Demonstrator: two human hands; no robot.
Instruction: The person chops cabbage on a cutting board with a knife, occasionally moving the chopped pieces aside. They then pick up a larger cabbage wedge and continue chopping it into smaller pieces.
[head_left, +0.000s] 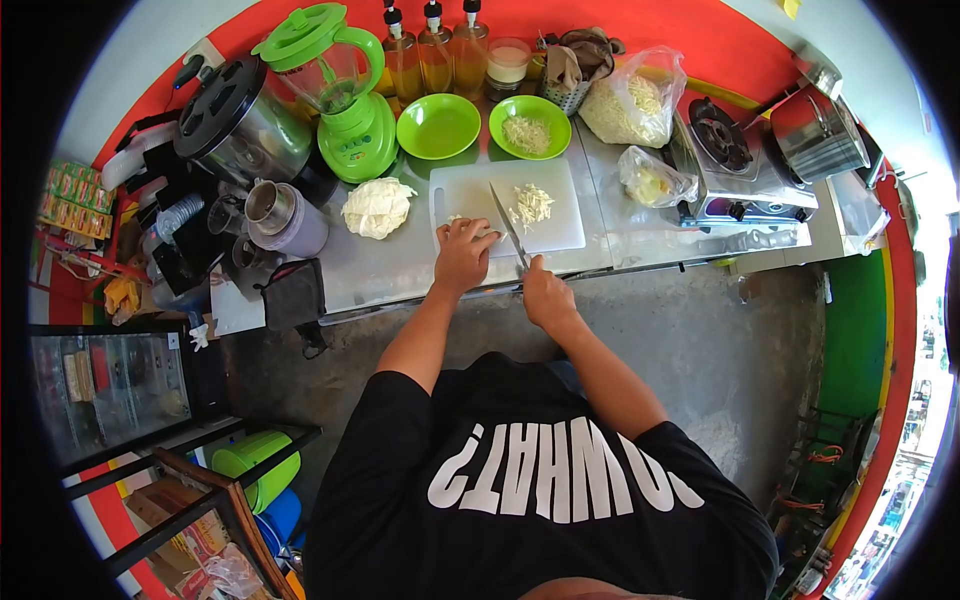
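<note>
Your left hand [463,250] is flexed at the fingers and presses on a pale cut piece [496,233] at the near left part of the white cutting board [455,190]. Your right hand [547,295] is clenched round the handle of the kitchen knife [507,222]; its blade lies over the board, between your left hand and a pile of pale shreds [532,205], tip pointing away from you.

Surroundings, as observed: the cabbage head [378,208] sits on the bench [360,265] just left of your board. Close to the board's far edge are a green bowl [438,126] and, to its right, a second green bowl holding shreds [565,130]. These limit the space beyond the board. The green blender [358,140] stands at the far left, and pump bottles [437,60] line the back. To your right are a large plastic bag of shreds [630,105], a smaller plastic bag [655,180] and the gas stove [745,180].

Markings: your black shirt [540,460] carries white capitals, inverted in this view, legible as "WHAT?" with a partly hidden word before it. Print on the packets [75,205] at far left is too small to read.
</note>
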